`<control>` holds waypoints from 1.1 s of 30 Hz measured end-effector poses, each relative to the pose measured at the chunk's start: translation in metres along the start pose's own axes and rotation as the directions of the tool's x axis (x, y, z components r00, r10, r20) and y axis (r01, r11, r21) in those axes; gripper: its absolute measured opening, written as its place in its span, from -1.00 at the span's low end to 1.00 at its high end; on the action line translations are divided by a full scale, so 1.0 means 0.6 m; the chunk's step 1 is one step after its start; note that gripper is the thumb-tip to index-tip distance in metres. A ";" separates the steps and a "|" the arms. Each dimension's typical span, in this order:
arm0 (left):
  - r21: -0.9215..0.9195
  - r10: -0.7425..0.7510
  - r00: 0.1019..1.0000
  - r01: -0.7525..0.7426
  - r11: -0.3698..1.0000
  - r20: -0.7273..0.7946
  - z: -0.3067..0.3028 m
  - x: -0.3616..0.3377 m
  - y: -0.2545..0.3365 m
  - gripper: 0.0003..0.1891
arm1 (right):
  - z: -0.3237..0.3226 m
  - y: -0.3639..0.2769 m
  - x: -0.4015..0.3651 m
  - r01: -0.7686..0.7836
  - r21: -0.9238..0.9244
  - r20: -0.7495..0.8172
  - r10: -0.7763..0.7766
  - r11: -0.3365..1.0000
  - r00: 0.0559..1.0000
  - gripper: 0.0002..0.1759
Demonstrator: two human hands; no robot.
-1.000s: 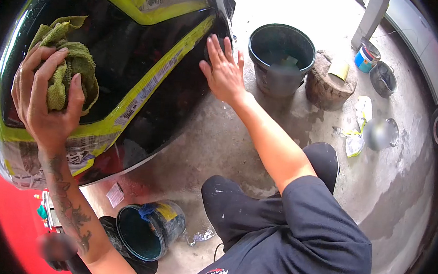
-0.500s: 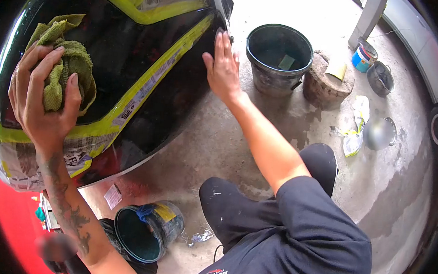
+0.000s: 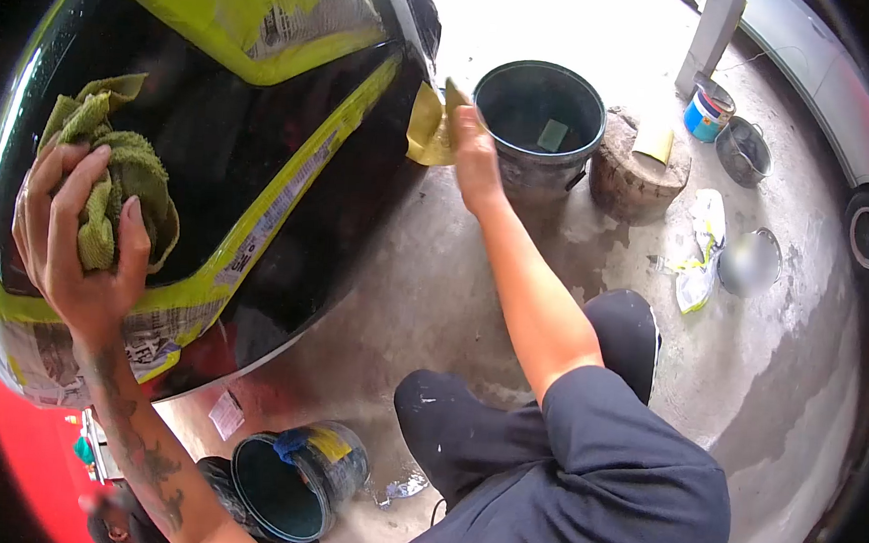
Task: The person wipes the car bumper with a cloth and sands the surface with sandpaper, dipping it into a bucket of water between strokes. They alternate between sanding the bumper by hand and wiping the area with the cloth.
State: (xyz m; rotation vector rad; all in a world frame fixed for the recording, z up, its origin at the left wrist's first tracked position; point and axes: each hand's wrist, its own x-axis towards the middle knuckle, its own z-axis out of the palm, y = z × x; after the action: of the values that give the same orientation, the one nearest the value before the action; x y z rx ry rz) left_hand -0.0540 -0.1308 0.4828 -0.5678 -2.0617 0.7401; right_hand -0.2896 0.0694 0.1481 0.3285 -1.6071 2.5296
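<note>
The left hand (image 3: 83, 290) is clasping a green cloth (image 3: 134, 172), likely soft and best held by its bunched middle, on the dark bodywork (image 3: 334, 211), while the right hand (image 3: 477, 167) is holding a yellowish sheet (image 3: 428, 132), seemingly light, flexible and best taken by an edge, beside the bodywork.

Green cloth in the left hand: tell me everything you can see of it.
The green cloth is olive green, with a nubbly, towel-like texture. It is crumpled into a thick, uneven bunch with deep folds; a loose flap sticks out at the top. The left grip holds it from the near side, fingers and thumb hiding part of it. It sits against the glossy dark panel, inside the yellow-green tape border. Whether it is wet can't be told.
</note>
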 end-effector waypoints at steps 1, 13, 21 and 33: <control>-0.005 -0.006 1.000 0.006 1.000 0.003 -0.001 0.001 0.002 -0.60 | -0.012 -0.016 -0.001 -0.135 0.333 -0.088 0.174 0.933 0.981 -0.31; -0.003 -0.056 0.998 0.056 0.998 0.026 -0.005 0.011 0.021 -0.59 | -0.217 0.005 0.184 -0.211 0.729 0.066 0.240 0.651 0.968 -0.76; 0.014 -0.067 0.997 0.066 0.998 0.048 -0.004 0.012 0.026 -0.61 | -0.281 0.100 0.155 0.029 -0.948 0.074 0.130 0.317 0.989 -0.66; 0.001 -0.066 0.997 0.066 0.998 0.033 -0.007 0.026 0.034 -0.63 | -0.286 0.115 0.120 0.193 -0.977 0.211 0.327 0.086 0.921 -0.76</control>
State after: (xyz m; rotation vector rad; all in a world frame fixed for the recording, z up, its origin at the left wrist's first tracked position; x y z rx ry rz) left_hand -0.0565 -0.1050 0.4796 -0.4876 -2.1002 0.7148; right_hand -0.3941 0.1944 0.0353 0.5459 -3.0630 0.6979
